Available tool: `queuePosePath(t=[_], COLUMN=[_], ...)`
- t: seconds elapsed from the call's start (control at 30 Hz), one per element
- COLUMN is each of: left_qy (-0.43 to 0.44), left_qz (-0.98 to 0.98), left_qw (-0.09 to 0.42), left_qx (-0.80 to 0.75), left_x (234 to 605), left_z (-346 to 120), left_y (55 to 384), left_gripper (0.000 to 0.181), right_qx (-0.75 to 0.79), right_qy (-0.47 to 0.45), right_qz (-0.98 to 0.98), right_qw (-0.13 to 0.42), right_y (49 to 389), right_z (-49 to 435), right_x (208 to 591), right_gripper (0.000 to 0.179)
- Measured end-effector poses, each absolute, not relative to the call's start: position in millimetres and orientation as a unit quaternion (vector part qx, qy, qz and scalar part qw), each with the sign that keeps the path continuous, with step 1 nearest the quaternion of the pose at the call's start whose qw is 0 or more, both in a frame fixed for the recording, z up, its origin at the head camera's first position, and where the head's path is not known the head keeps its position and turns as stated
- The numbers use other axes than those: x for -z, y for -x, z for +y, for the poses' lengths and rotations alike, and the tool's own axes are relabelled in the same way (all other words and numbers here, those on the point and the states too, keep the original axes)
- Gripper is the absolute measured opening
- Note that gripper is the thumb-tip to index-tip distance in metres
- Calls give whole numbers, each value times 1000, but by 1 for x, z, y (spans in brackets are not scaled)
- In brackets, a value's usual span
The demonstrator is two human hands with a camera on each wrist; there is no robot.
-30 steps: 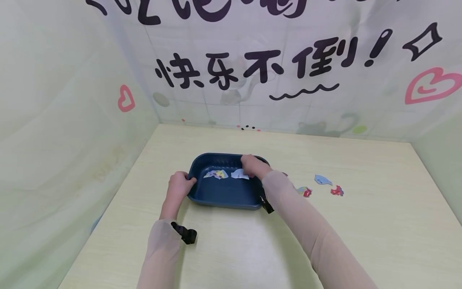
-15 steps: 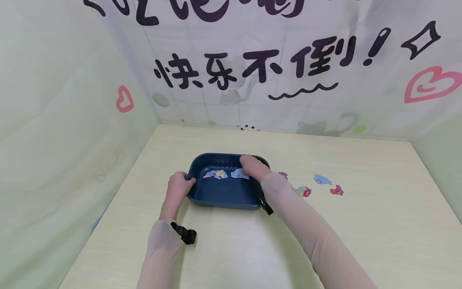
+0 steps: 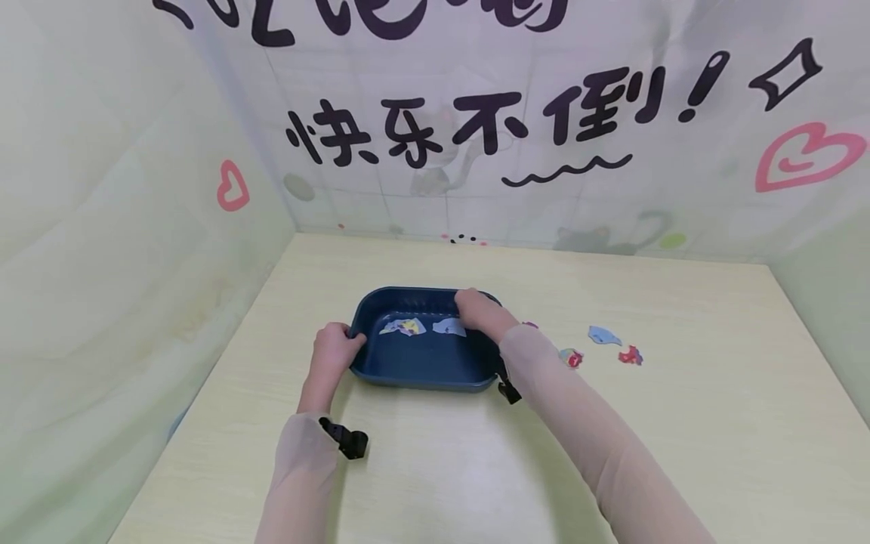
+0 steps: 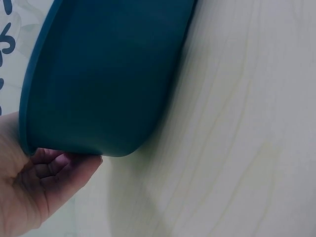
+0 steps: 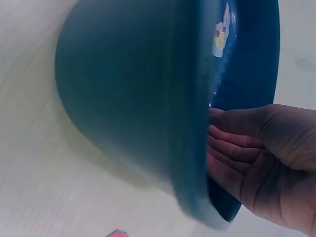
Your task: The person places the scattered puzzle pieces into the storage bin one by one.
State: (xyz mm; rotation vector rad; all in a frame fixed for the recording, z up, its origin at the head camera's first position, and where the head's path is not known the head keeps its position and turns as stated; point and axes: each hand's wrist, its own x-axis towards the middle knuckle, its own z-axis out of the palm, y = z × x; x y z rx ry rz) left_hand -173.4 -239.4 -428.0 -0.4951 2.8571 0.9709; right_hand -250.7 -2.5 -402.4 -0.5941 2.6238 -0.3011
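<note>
A dark blue rectangular tray [image 3: 421, 370] rests on the table. My left hand [image 3: 333, 349] grips its left end, the thumb over the rim and, in the left wrist view, the curled fingers [image 4: 74, 173] against the outer wall. My right hand [image 3: 484, 311] reaches inside the tray at its right end, next to a light blue cut-out piece [image 3: 448, 326]. The right wrist view shows the thumb and fingers [image 5: 237, 148] close together, fingertips hidden behind the rim, so whether they pinch the piece is unclear. A yellow and purple cut-out piece [image 3: 404, 326] lies left of it in the tray.
Right of the tray, several loose cut-outs lie on the table [image 3: 693, 423]: a light blue piece [image 3: 603, 335], a red piece [image 3: 631, 356], a multicoloured piece [image 3: 572, 358] and a purple one [image 3: 530, 325] partly behind the right sleeve. Printed curtains [image 3: 476, 204] hang behind and beside the table.
My right hand has shifted slightly right relative to the light blue piece inside the tray. My left hand keeps its grip, and the tray pieces lie as before. The view has drifted a little.
</note>
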Motion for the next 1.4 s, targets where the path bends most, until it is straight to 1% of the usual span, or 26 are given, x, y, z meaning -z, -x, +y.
queuePosePath(t=[0.13,0.2,0.3,0.4,0.57,0.9,1.07,1.4], left_qy=[158,156,158,158,160,159,162,166], left_qz=[934,934,933,932,931,932,932,930], left_qw=[46,47,51,55,57,53,53,61], left_qx=[-318,-318,-319,-321,-322,-322,-320,-322], left_x=[428,427,427,426,427,427,425,427], left_z=[-240,-241,-241,-241,-241,-241,-242,-241], left_y=[174,174,173,173,173,173,173,173], left_gripper=[28,27,26,24,22,23,24,22], right_qx=[135,158,187,212,238,310,317,334], right_qy=[223,224,222,215,201,181,179,164], right_qz=[941,936,928,920,914,899,901,900], right_qw=[216,220,233,250,259,252,236,229], right_y=[251,250,249,248,246,244,243,243], right_z=[4,7,12,17,25,50,61,85], right_x=[399,397,392,389,383,377,372,371], right_gripper=[20,20,14,19,24,28,26,31])
